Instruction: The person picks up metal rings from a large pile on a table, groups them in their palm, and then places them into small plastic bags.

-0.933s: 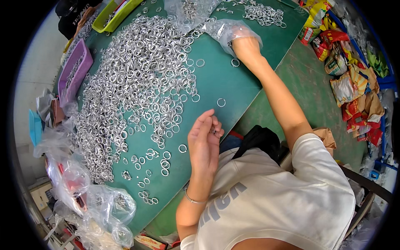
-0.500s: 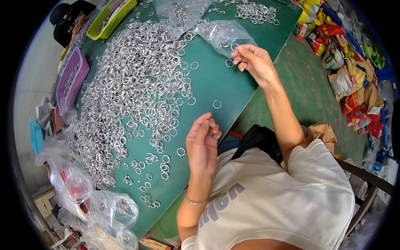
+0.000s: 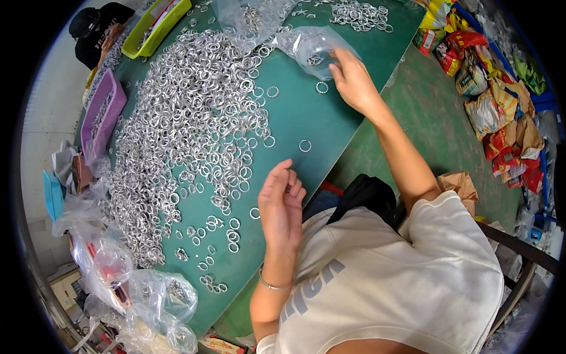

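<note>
Head view, looking down on the work: from where I stand, the person's right hand reaches to the mouth of a clear plastic bag, its fingertips at the film. Some metal rings show inside that bag, which lies on the green tabletop. The right grip has a small gap between thumb and forefinger; whether anything sits in it, I cannot tell. Just beside it lies a beaded ring.

The left hand is raised near the table's edge, its grip narrow with fingers curled in; I cannot tell what, if anything, they hold. A plain ring lies near its fingertips. Farther left spreads a big heap of silvery rings, with a purple tray beyond and a lime-green tray near the far end.
</note>
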{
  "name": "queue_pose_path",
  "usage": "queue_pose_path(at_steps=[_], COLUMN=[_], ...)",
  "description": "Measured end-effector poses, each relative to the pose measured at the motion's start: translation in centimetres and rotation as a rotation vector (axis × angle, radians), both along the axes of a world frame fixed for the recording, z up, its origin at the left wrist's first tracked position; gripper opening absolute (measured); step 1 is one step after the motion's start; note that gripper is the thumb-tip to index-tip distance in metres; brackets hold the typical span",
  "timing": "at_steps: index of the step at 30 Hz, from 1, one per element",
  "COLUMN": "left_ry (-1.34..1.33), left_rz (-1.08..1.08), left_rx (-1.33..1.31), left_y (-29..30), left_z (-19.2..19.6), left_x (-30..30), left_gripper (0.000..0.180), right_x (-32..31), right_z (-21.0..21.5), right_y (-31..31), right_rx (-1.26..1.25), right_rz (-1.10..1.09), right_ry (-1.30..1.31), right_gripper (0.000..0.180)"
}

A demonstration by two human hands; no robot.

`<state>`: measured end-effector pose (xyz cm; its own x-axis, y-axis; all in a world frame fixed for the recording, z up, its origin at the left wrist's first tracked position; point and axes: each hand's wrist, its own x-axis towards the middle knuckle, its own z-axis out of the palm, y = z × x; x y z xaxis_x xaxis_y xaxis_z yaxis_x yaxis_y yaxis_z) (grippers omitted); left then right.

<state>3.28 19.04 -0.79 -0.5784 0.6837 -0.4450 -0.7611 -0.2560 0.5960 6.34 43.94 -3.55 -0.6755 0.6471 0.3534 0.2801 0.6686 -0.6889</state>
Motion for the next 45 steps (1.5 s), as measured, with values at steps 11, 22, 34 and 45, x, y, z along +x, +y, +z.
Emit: queue_pose_path(at_steps=[11, 22, 34, 45], left_ry=[-0.013, -0.081, 0.325, -0.206], left_rz=[0.101, 0.567, 0.800, 0.739], left_rx=[0.156, 0.103, -0.473, 0.121], left_y=[-2.3, -17.2, -23.6, -23.2], left_z=[-0.6, -0.9, -1.9, -1.8], left_x=[-0.4, 3.0, 3.6, 0.7], left_gripper=[0.036, 0.036, 0.034, 0.035], right_x=[-1.8, -3.0, -8.2, -8.0], right_z=[2.1, 3.8, 0.6, 1.8], right_y=[0.1, -17.8, -34.0, -33.0], right_rx=[0.332, -0.168, 0.202, -1.152], right_rz=[0.035, 0.835, 1.149, 0.978], right_ry=[-0.098, -0.200, -0.110, -0.512], right_gripper=[0.031, 0.018, 0.029, 0.014])
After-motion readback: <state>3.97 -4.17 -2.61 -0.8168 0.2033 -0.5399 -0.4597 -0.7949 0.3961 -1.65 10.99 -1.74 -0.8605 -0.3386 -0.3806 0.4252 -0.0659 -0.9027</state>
